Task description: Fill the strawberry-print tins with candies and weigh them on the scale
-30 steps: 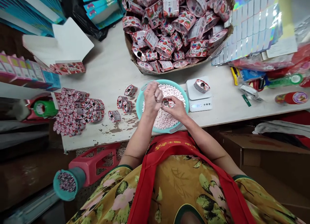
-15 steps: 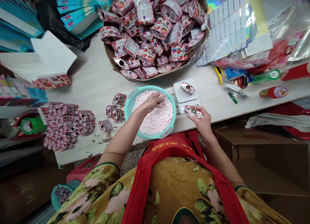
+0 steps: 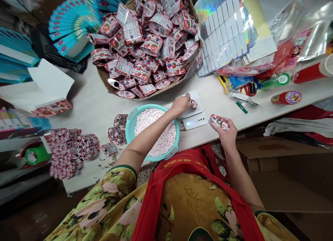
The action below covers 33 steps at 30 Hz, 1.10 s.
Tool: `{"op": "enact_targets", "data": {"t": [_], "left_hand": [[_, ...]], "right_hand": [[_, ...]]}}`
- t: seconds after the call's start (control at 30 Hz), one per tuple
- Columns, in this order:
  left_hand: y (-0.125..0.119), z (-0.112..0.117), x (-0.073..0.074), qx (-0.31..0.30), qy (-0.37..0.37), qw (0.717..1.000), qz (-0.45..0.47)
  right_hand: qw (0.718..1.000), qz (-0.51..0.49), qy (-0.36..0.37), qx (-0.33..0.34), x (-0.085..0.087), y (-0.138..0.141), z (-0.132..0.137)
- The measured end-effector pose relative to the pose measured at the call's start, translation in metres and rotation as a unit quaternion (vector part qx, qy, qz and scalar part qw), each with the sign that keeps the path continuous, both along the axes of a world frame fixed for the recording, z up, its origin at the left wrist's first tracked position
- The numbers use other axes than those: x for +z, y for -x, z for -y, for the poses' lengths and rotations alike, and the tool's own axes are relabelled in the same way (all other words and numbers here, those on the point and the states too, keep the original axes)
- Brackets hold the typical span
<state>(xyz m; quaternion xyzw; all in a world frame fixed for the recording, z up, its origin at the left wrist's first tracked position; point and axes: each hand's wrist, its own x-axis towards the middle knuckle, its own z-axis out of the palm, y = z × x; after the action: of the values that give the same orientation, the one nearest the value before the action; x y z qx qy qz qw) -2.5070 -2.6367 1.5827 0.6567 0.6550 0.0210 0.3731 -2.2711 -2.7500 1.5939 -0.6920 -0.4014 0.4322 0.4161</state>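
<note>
My left hand [image 3: 181, 105] reaches over a small oval strawberry-printed container [image 3: 194, 104] on the white digital scale [image 3: 195, 120]. Its fingers are pinched at the container's opening, with what look like small pale candies at the fingertips. In my right hand [image 3: 228, 131], to the right of the scale, is another oval strawberry-printed container [image 3: 220, 122], its dark-holed side facing up. A turquoise basin [image 3: 129, 125] full of pale pink candies [image 3: 158, 140] lies under my left forearm.
Behind the basin a cardboard box [image 3: 104, 79] overflows with similar containers. Several more containers [image 3: 109, 149] stand left of the basin, beside a larger stack [image 3: 67, 150]. Label sheets [image 3: 223, 36], a tape roll [image 3: 283, 79] and a red-lidded jar [image 3: 287, 97] are to the right.
My left hand has moved right from the candies in the basin to the container on the scale. My right hand still holds its container, and the camera view has shifted.
</note>
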Motion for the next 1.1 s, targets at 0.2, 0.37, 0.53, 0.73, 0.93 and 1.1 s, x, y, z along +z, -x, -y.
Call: {"op": "enact_targets", "data": {"t": [0.2, 0.37, 0.53, 0.73, 0.93, 1.1], "left_hand": [[0.002, -0.006, -0.006, 0.085, -0.035, 0.990, 0.110], [0.040, 0.013, 0.004, 0.289, 0.082, 0.841, 0.451], [0.079, 0.043, 0.015, 0.353, 0.117, 0.779, 0.505], [0.058, 0.035, 0.011, 0.134, -0.017, 0.954, 0.268], [0.025, 0.023, 0.014, -0.024, -0.043, 0.999, 0.007], [0.020, 0.019, -0.004, -0.068, -0.066, 0.995, -0.020]], "right_hand": [[1.000, -0.014, 0.009, 0.004, -0.004, 0.000, -0.003], [1.000, -0.013, -0.012, -0.015, -0.001, 0.001, -0.004], [0.999, -0.021, -0.024, -0.030, -0.001, 0.003, 0.000], [0.999, -0.021, -0.022, -0.034, -0.009, 0.005, 0.007], [0.999, -0.009, -0.011, -0.030, -0.012, 0.006, 0.006], [1.000, -0.021, -0.023, -0.002, -0.018, 0.015, -0.003]]}}
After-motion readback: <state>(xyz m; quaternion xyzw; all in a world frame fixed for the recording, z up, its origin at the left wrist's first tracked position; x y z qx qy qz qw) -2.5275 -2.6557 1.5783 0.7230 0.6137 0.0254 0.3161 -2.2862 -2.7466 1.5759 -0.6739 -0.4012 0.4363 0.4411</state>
